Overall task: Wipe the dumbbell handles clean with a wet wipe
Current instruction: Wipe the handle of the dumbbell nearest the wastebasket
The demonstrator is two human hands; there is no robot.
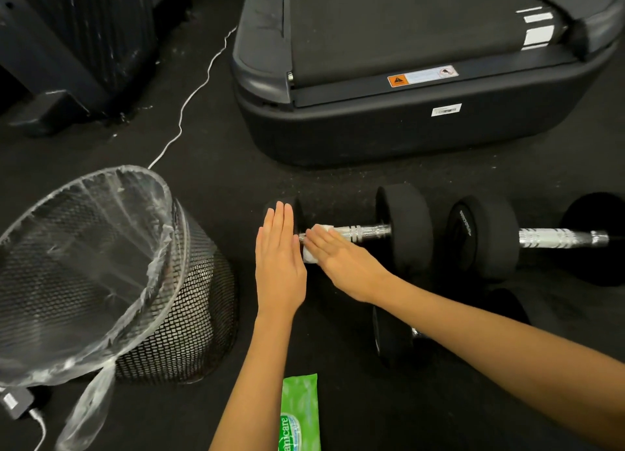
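Observation:
A black dumbbell (407,227) with a chrome handle (367,231) lies on the dark floor in front of me. My left hand (279,261) lies flat with straight fingers against its left weight. My right hand (338,263) presses a white wet wipe (313,256) onto the left end of the handle; its fingers look fairly straight over the wipe. A second dumbbell (483,236) with a chrome handle (558,238) lies to the right. A third dumbbell (392,337) sits partly hidden under my right forearm.
A black mesh bin (189,315) lined with a clear plastic bag stands at the left. A green wet-wipe pack (300,413) lies near the bottom edge. A treadmill's end (406,129) is just behind the dumbbells. A white cable (189,102) runs across the floor.

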